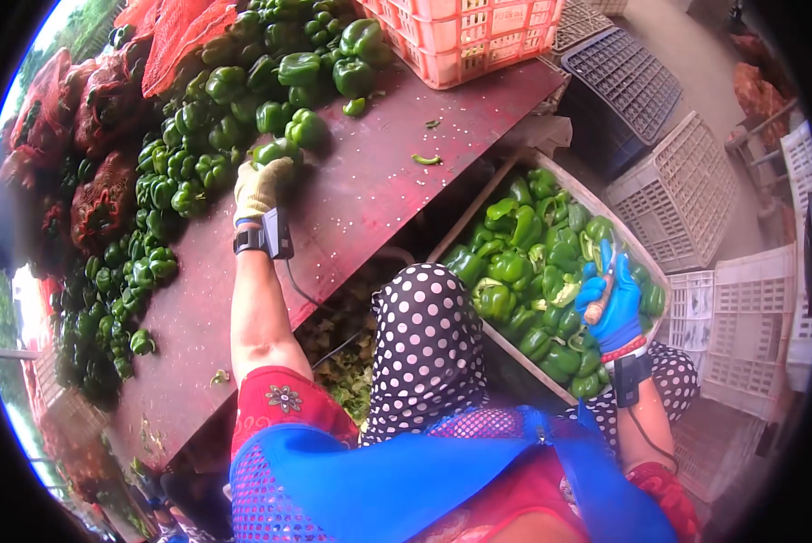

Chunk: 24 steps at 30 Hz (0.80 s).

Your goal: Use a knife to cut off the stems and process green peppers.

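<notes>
Table: reddish, speckled with pale bits; fills the person's left side and runs away ahead.
Pepper pile: green bell peppers heaped along the table's far left part.
Filled crate: pale rim, near the right knee, loaded with green peppers, several cut.
Red crate: slatted, standing on the table's far end.
Left hand: pale glove, at the pile's near edge; fingers closed over one pepper.
Right hand: blue glove, above the filled crate; fingers bent about a handle.
Held pepper: green, under the left fingers, beside the pile.
Knife: brown handle in the right hand; blade hard to make out.
Scrap: curved green sliver, on the table.
</notes>
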{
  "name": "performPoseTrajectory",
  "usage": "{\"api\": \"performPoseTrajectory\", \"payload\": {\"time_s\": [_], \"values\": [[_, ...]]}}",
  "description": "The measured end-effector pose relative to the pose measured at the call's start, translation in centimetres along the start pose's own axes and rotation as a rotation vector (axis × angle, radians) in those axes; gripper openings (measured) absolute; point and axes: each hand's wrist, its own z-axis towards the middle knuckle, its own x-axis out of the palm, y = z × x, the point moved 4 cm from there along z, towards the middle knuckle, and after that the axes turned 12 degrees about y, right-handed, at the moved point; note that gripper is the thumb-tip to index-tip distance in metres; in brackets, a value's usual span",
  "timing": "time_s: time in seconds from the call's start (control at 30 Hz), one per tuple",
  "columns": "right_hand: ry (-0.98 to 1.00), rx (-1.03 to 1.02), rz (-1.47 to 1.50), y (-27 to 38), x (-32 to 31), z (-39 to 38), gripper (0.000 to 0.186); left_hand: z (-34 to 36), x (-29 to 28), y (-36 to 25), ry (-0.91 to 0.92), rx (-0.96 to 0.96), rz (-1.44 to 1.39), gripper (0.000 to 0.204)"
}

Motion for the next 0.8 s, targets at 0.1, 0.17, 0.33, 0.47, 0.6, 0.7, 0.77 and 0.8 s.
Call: {"api": "performPoseTrajectory", "payload": {"time_s": [0.1, 0.17, 0.33, 0.47, 0.6, 0.7, 0.77, 0.8], "values": [[0.152, 0.207, -0.329, -1.3, 0.3, -1.5, 0.034, -4.0, 3.2, -1.1, 0.285, 0.013, -0.521, 0.044], [0.142, 0.106, -0.729, -1.7, 1.3, -2.3, 0.023, -7.3, 8.0, -5.5, 0.446, 0.031, -0.598, 0.045], [0.214, -0.468, -1.508, -2.7, 9.1, -2.3, 0.044, -16.4, 20.7, -13.0, 0.711, -0.090, -0.581, 0.050], [0.114, -0.562, -1.630, -2.9, 9.0, -2.9, 0.069, -20.4, 28.5, -14.1, 0.956, -0.096, -0.536, 0.051], [0.023, -0.424, -1.723, -2.3, 5.6, -4.2, 0.078, -22.2, 32.4, -12.7, 0.902, -0.172, -0.320, 0.056], [-0.016, -0.457, -1.799, -1.8, 3.4, -5.0, 0.080, -22.8, 34.5, -12.1, 1.004, -0.199, -0.341, 0.056], [-0.052, -0.420, -1.800, -1.9, 2.6, -5.0, 0.081, -23.0, 35.2, -11.6, 0.989, -0.210, -0.317, 0.055], [-0.080, -0.385, -1.803, -1.9, 2.3, -4.9, 0.082, -23.1, 35.5, -11.4, 0.968, -0.218, -0.294, 0.054]]}}
